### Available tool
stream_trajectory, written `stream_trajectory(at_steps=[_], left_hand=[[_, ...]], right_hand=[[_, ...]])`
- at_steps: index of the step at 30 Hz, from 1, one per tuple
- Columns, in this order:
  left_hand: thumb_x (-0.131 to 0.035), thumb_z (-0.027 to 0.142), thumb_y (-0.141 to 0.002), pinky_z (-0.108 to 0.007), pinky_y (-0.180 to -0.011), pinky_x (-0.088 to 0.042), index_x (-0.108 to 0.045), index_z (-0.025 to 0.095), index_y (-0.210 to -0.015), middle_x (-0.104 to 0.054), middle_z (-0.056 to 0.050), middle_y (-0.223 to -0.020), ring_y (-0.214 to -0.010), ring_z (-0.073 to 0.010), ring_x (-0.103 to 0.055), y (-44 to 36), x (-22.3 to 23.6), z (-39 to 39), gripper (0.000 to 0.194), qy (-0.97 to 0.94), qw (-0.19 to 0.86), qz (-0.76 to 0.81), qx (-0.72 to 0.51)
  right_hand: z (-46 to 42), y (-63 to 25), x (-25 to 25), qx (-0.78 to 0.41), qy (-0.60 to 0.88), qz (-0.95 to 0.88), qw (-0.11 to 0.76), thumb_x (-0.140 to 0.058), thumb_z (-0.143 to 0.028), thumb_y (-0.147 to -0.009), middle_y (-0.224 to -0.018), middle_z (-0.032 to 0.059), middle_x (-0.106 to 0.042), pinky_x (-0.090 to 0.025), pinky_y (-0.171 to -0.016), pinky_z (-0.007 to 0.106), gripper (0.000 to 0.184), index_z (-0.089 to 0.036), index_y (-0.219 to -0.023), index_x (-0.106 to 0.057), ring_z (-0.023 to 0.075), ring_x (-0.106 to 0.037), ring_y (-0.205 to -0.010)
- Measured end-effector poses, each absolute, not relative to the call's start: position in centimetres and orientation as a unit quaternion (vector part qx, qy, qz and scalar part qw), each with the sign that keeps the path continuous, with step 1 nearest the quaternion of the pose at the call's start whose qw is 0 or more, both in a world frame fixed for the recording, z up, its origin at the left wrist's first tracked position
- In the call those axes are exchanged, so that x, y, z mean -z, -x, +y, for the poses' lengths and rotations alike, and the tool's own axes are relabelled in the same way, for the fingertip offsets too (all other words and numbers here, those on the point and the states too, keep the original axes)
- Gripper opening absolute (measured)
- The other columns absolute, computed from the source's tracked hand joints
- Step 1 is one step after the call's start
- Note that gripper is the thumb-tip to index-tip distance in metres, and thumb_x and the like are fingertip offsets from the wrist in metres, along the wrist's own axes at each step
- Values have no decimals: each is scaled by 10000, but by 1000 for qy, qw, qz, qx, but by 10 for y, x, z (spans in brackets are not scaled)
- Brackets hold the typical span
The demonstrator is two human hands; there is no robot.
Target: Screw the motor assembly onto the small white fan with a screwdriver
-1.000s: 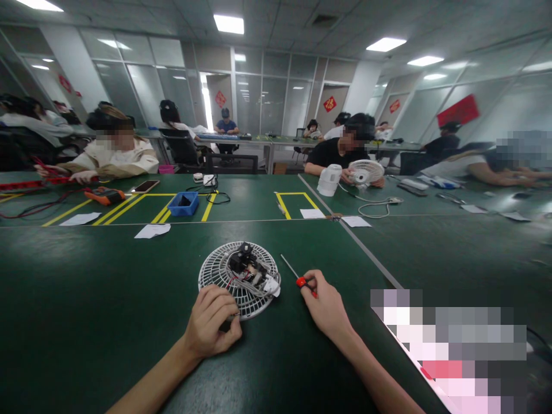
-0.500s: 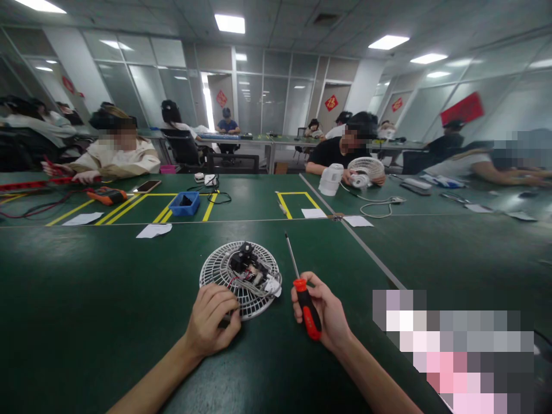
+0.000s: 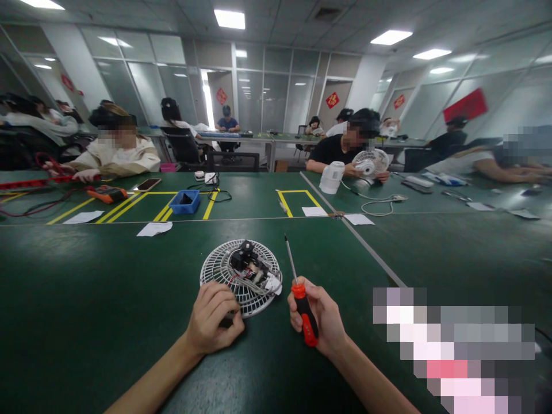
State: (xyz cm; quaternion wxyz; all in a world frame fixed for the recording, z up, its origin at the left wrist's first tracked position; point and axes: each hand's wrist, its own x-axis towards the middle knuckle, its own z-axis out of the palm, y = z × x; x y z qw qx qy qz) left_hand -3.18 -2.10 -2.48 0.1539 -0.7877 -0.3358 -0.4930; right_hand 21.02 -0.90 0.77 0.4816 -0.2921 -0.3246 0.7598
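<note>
A white round fan grille (image 3: 218,259) lies flat on the green table in front of me. On it sits a fan motor assembly (image 3: 248,260) with black housings, wires and a grey cord, plus a small white tag (image 3: 273,284). My left hand (image 3: 215,319) is closed at the near left rim of the grille, its fingers curled over the edge; the exact contact is partly hidden. To the right of the grille, my right hand (image 3: 318,313) is closed around the red and black handle of a screwdriver (image 3: 306,316). Its shaft points up and away, clear of the grille.
Beyond the table seam stand a blue bin (image 3: 184,202) with black parts, a multimeter (image 3: 107,194), a phone (image 3: 148,184) and paper slips (image 3: 154,229). Across the table a co-worker (image 3: 345,150) holds another fan head (image 3: 371,163) beside a white fan base (image 3: 332,177). Another person (image 3: 118,152) sits left.
The screwdriver and my right hand have shifted slightly left and down. My left hand stays at the grille rim. The co-worker's fan head has tilted and moved a little right.
</note>
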Motion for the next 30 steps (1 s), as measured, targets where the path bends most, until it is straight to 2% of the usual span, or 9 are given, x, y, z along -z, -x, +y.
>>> stream_trajectory(at_steps=[5, 9, 16, 23, 30], left_hand=[[-670, 65, -737, -405, -843, -496, -596, 180, -842, -659, -31, -786, -829, -200, -619, 33, 28, -20, 172, 784, 154, -336, 498], [-675, 61, -737, -393, -832, -501, -602, 179, -838, -663, -31, -795, -828, -197, -624, 33, 26, -20, 171, 783, 156, -337, 500], [-672, 70, -766, -383, -820, -508, -608, 194, -842, -666, -20, -801, -833, -186, -624, 32, 23, -20, 159, 778, 153, -340, 505], [-723, 70, -802, -376, -835, -529, -632, 186, -977, -658, -53, -914, -930, -201, -611, 36, 27, -18, 229, 763, 162, -355, 516], [-715, 88, -830, -360, -837, -536, -595, 184, -935, -649, -42, -903, -928, -190, -619, 36, 27, -16, 186, 746, 154, -370, 532]], right_hand=[[-11, -208, -8, -746, 293, -355, 481, -659, -405, -801, -654, -16, -628, -426, -399, 199, 266, -183, -940, -614, 91, -486, -410], [-11, -207, -7, -726, 304, -374, 491, -679, -393, -787, -662, -4, -641, -447, -411, 195, 257, -159, -890, -652, 90, -518, -427], [-13, -206, -7, -718, 319, -385, 485, -666, -408, -766, -615, -17, -616, -440, -376, 194, 268, -155, -854, -659, 86, -492, -391], [-14, -206, -6, -718, 311, -401, 477, -658, -408, -778, -601, -17, -606, -437, -372, 191, 270, -152, -863, -660, 85, -485, -389], [-15, -202, 2, -708, 322, -423, 466, -637, -394, -766, -590, -5, -631, -426, -364, 194, 268, -141, -850, -669, 90, -497, -371]])
